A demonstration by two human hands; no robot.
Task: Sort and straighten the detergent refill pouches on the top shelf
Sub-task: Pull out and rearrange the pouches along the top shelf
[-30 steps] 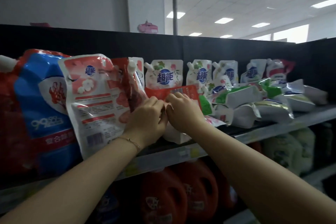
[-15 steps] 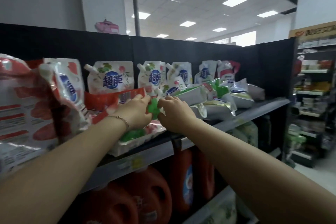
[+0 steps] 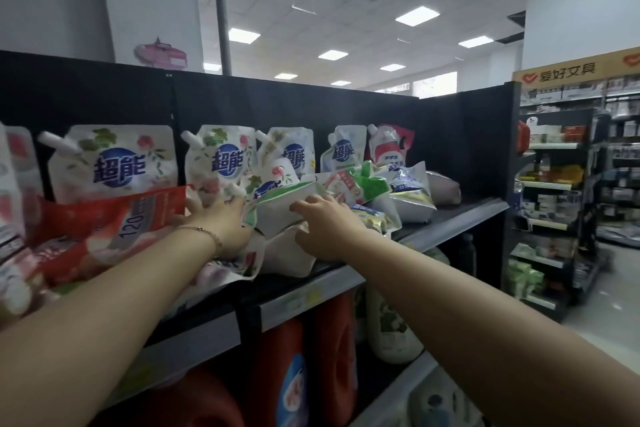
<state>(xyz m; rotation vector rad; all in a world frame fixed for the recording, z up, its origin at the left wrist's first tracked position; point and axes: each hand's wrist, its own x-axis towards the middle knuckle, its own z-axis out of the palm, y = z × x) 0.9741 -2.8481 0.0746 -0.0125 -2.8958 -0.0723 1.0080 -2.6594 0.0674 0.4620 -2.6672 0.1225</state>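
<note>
White detergent refill pouches [image 3: 114, 166] with blue logos stand in a row along the back of the top shelf [image 3: 460, 222]. In front of them more pouches lie tumbled. A green-and-white pouch [image 3: 277, 208] lies on its side between my hands. My left hand [image 3: 221, 218], with a bracelet on the wrist, grips its left end, and my right hand [image 3: 322, 222] holds its right side with curled fingers. A red pouch [image 3: 114, 218] leans at the left of my left hand.
A black back panel [image 3: 311, 111] rises behind the shelf. Red detergent jugs [image 3: 332, 357] and a white bottle [image 3: 391, 326] stand on the shelf below. To the right, an aisle floor [image 3: 609, 298] and a stationery rack [image 3: 568, 191].
The view has swung right along the shelf. Both hands have left the red pouch area and moved right onto the green-and-white pouch.
</note>
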